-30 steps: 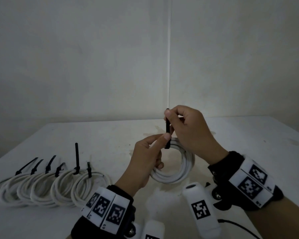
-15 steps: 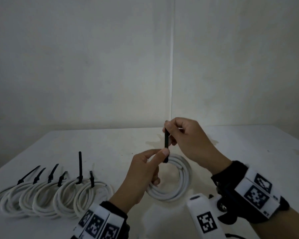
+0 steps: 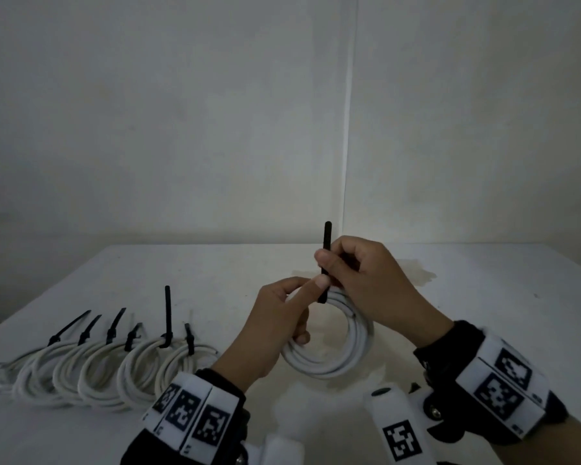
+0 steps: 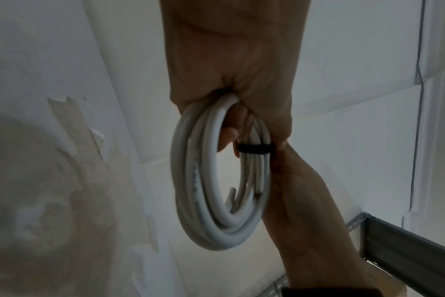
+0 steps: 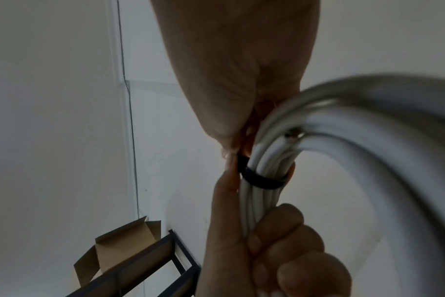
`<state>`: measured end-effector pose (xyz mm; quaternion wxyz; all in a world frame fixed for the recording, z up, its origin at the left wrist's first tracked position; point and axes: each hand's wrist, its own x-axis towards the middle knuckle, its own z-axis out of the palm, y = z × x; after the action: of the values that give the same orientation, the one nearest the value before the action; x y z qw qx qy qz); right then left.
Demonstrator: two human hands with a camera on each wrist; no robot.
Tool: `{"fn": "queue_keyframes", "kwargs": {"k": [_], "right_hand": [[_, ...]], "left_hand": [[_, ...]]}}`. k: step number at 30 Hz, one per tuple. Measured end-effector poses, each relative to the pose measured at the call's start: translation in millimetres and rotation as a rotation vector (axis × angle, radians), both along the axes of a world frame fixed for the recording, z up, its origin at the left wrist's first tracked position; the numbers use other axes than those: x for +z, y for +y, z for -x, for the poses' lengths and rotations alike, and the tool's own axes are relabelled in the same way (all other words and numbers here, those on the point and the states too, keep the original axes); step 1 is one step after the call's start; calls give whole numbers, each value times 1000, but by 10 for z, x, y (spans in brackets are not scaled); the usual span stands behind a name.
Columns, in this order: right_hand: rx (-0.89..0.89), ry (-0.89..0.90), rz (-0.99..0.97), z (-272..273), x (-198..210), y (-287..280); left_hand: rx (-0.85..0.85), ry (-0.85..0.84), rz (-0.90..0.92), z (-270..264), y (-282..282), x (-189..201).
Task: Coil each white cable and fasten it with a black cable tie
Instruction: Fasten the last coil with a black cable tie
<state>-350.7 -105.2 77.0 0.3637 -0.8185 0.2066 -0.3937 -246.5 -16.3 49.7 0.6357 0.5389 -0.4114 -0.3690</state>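
Landmark: the white cable coil (image 3: 336,344), held just above the middle of the tabletop (image 3: 215,273).
Left hand (image 3: 279,325): its grip is closed round the coil's near-left side, the thumb pressed where the tie crosses the strands.
Right hand (image 3: 363,280): it pinches the black cable tie (image 3: 325,260) just above the coil; the tail stands upright past the fingertips.
Tie: the wrist views show the band already wrapped snugly round the bundled strands at the coil's top.
Done: six tied coils (image 3: 91,370) lie in a row well to the left of the held coil, their black tails sticking up.
Left to do: I'd judge only the final cinch and setting this coil down remain for it.
Hard to tell: the tie's locking head is hidden behind fingers. No loose cables or spare ties show; the tabletop's near edge is cut off.
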Motion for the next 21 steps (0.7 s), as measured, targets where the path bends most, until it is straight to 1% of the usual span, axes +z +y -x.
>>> {"fn": "queue_keyframes", "kwargs": {"k": [4,6,7,8,11,12,14,16,21], "right_hand": [[116,71,-102,8,-169,85],[145,92,-164,-10,-264,145],[135,84,-177,-28,-296,153],[113,71,-182,-49,-325,150],[57,38,-227,-126,-415,99],[54,35,-264,-155,-451,88],[69,45,-325,-220,-518,96],[76,57,-312,-302,-572,134],[93,121,-232,-518,-639,260]], "left_hand": [[33,48,31,-68,22,3],[63,33,19,-102,36,-27],[66,1,8,-118,50,-49],[66,-65,-5,-139,75,-76],[46,-302,-76,-257,201,-112],[8,-332,-118,-308,256,-106],[-89,-332,-182,-424,359,-106],[-81,-333,-207,-523,437,-129],[30,-360,-209,-669,572,-176]]}}
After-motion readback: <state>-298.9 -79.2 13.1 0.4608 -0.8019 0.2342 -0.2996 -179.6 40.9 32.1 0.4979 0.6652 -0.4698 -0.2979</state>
